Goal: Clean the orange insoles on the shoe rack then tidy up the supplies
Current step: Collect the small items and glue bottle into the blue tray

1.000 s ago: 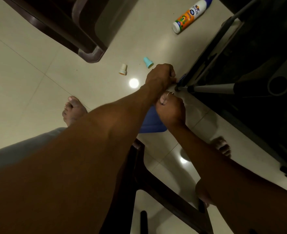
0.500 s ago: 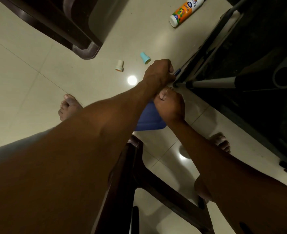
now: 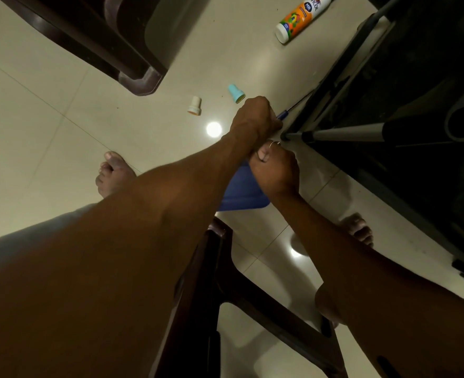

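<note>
Both hands are tight together down at the near corner of the shoe rack, the dark frame filling the right side, and its shelves are too dark to pick out the orange insoles. The left hand is clenched, knuckles up, and a slim blue handle pokes out of the fist toward the rack's corner. Right below it, touching it, the right hand is curled too, a ring showing on one finger, and it grips a blue piece that hangs down between the two forearms. A silver tube of the rack points straight at the hands. Out on the tiled floor, an orange-and-white bottle lies on its side beside the rack, with a teal cap and a white cap loose near the left hand. Bare feet are planted either side, left foot and right foot. One dark chair sits top left, and another dark chair frame is under the arms.
</note>
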`<state>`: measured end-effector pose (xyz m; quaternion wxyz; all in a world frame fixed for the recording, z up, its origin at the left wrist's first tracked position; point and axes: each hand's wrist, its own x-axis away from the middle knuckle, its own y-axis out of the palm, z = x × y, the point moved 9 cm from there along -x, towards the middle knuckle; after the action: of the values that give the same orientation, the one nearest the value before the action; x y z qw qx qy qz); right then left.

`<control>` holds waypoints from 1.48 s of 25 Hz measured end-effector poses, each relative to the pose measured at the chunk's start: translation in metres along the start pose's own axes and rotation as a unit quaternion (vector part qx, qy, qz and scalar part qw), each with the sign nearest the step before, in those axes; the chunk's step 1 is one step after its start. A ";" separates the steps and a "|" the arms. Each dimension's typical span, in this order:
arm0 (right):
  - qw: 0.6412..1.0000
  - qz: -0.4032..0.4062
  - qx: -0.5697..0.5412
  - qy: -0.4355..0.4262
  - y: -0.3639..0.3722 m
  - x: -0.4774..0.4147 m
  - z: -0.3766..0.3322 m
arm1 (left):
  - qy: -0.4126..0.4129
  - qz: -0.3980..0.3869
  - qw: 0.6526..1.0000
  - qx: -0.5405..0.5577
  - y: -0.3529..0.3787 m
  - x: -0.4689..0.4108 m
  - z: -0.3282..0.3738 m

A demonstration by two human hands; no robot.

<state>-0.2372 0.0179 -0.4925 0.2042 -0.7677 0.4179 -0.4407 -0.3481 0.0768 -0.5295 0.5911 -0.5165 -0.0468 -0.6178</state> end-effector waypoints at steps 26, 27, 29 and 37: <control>0.945 -0.187 -0.262 0.050 0.024 0.034 -0.038 | -0.099 0.010 0.939 0.330 -0.046 0.139 -0.108; 0.944 -0.207 -0.253 0.040 0.029 0.038 -0.038 | -0.115 0.025 0.932 0.343 -0.053 0.143 -0.114; 0.948 -0.244 -0.204 0.026 0.041 0.047 -0.034 | -0.143 0.038 0.926 0.348 -0.061 0.151 -0.131; 0.966 -0.252 -0.002 -0.059 0.051 0.058 -0.016 | -0.197 0.045 0.920 0.337 -0.059 0.177 -0.179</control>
<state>-0.2587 -0.0579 -0.4893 0.1097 -0.8734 0.1989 -0.4308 -0.4573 -0.1462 -0.4565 0.7363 -0.3996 -0.3442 -0.4238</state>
